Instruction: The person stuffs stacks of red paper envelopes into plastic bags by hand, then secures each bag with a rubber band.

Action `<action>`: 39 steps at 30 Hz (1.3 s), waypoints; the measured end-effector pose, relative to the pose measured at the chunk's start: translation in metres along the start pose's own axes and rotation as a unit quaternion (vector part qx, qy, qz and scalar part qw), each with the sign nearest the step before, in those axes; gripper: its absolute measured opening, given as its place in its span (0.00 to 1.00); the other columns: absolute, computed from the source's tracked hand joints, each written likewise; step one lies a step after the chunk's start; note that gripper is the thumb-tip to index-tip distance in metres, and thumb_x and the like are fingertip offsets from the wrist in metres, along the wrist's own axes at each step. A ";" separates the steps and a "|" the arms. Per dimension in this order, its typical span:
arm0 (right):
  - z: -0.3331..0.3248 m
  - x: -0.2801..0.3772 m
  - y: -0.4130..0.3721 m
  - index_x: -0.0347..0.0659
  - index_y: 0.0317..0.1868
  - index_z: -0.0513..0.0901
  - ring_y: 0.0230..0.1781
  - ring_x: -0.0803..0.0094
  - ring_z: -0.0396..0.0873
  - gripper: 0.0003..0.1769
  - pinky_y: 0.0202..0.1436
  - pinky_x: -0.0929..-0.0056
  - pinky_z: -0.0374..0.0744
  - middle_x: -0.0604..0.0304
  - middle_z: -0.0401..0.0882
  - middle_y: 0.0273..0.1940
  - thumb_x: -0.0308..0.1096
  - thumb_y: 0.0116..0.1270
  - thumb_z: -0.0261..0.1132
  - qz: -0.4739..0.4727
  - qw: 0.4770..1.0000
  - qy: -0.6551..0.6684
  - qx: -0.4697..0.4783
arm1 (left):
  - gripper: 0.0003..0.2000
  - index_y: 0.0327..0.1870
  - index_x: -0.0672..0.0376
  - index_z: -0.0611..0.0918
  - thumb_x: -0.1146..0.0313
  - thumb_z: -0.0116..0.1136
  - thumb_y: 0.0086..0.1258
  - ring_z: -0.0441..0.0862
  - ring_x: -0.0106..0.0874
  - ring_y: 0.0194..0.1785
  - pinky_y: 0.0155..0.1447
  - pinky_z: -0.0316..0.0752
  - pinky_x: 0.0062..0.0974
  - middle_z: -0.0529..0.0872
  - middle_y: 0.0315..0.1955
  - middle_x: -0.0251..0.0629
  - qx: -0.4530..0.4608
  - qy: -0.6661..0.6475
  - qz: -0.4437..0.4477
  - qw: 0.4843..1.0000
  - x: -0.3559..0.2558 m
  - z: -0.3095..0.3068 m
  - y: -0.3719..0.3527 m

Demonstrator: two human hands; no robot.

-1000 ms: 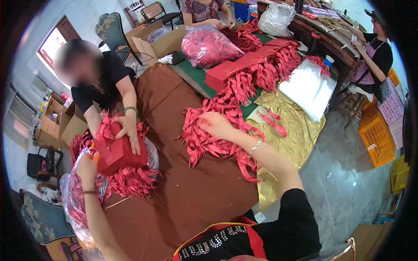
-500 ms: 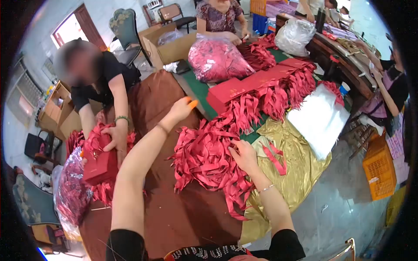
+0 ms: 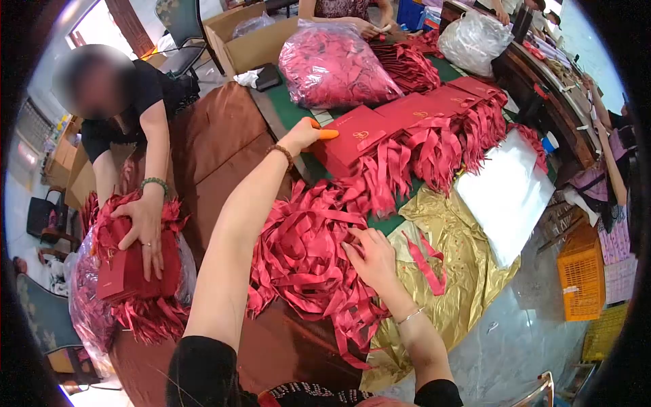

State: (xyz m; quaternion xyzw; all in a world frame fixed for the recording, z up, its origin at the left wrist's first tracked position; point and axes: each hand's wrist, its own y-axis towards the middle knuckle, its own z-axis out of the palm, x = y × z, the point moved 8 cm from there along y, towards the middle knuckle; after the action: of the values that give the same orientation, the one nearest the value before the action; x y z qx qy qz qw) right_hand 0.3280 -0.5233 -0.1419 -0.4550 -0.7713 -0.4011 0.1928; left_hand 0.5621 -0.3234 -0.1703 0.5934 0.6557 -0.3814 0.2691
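Note:
My left hand [image 3: 303, 138] reaches over the table, orange covers on its fingertips. Its fingers are apart and touch the near-left corner of a row of red paper bags [image 3: 352, 132] with gold print and red ribbon handles. Below, a tangled heap of red ribbons [image 3: 305, 244] spreads over brown cloth. My right hand [image 3: 374, 261] rests at the heap's right edge, thumb and fingers spread against the ribbons. A loose red ribbon [image 3: 427, 264] lies beside it on gold cloth [image 3: 454, 244].
At left, a co-worker's hands [image 3: 142, 227] press on a stack of red bags [image 3: 122, 275]. A clear sack of red items [image 3: 336, 64] stands at the back. White plastic sheets [image 3: 505, 197] lie right; an orange crate [image 3: 581, 278] stands on the floor.
My left hand has moved right and forward to the corner of the red bags. My right hand stays by the ribbons. The co-worker's stack has shifted left and down in view.

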 end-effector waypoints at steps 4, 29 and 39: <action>-0.006 -0.002 0.000 0.39 0.43 0.74 0.40 0.55 0.72 0.17 0.42 0.65 0.73 0.53 0.73 0.37 0.32 0.52 0.65 0.035 0.998 0.027 -0.038 | 0.22 0.38 0.60 0.80 0.54 0.69 0.45 0.69 0.23 0.28 0.30 0.61 0.21 0.79 0.31 0.32 0.091 -0.092 -0.125 0.984 0.000 0.011 -0.021; -0.002 0.004 -0.012 0.35 0.50 0.71 0.45 0.62 0.71 0.20 0.50 0.65 0.69 0.54 0.73 0.45 0.34 0.58 0.59 -0.217 0.968 -0.108 -0.071 | 0.24 0.53 0.63 0.67 0.81 0.57 0.54 0.75 0.29 0.49 0.53 0.71 0.29 0.75 0.48 0.39 -0.045 -0.661 0.076 0.745 -0.018 -0.027 -0.386; 0.022 0.106 -0.029 0.43 0.66 0.49 0.62 0.65 0.59 0.38 0.62 0.68 0.62 0.55 0.57 0.63 0.27 0.58 0.58 0.081 0.887 0.411 0.195 | 0.27 0.51 0.64 0.65 0.77 0.65 0.50 0.70 0.25 0.51 0.56 0.66 0.24 0.73 0.47 0.36 -0.192 -0.543 0.046 0.816 0.071 -0.034 -0.520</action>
State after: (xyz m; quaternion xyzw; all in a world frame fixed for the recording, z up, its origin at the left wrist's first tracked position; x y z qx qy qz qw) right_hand 0.2504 -0.4555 -0.0978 -0.2637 -0.6464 -0.3768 0.6088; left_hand 0.0432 -0.2571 -0.1142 0.2555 0.4352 -0.4952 0.7072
